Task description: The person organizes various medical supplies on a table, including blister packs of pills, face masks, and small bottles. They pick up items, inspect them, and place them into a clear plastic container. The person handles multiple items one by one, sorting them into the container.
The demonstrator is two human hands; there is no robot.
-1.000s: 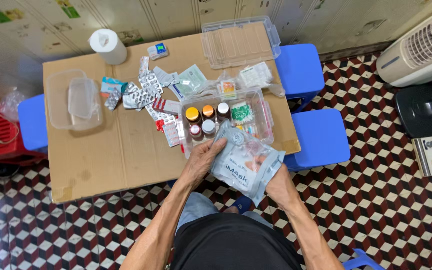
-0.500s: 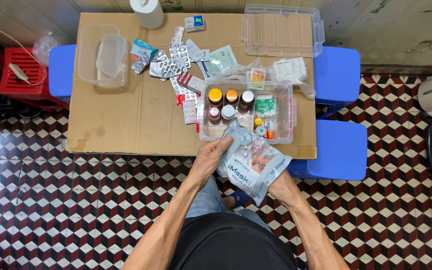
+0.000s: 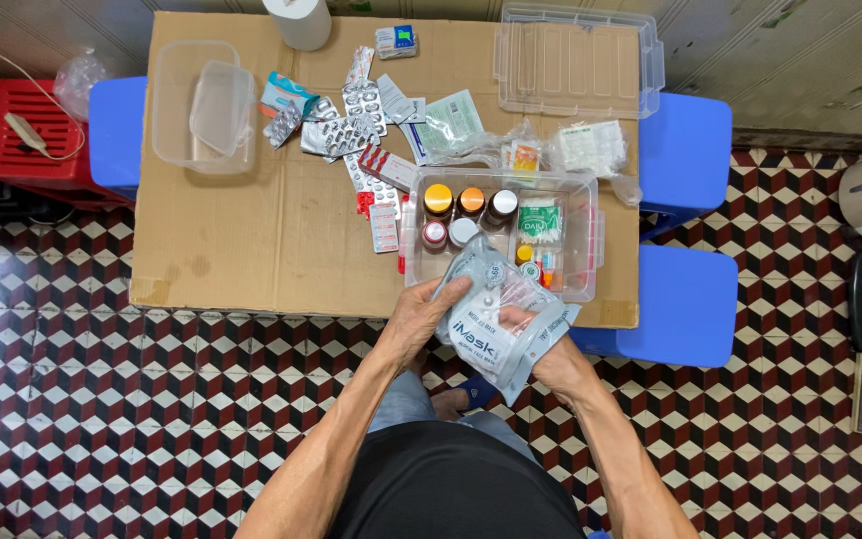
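Biggest thing here is the desk (image 3: 251, 230), basically a cardboard sheet laid over blue stools (image 3: 685, 299). On it sits a clear bin (image 3: 581, 240) with small bottles (image 3: 469, 203) standing in its left half, and a loose heap of blister packs (image 3: 346, 130) further back. A clear lid (image 3: 576, 60) lies at the far right corner.

Both hands are on a mask pack (image 3: 496, 334), held just off the near edge of the desk, right in front of the bin. Left hand (image 3: 416, 324) grips its left edge, right hand (image 3: 551, 354) is clamped on the lower right side.

Looks like packing is underway. I'd guess the pack needs to go flat into the bin, clear of those bottles.
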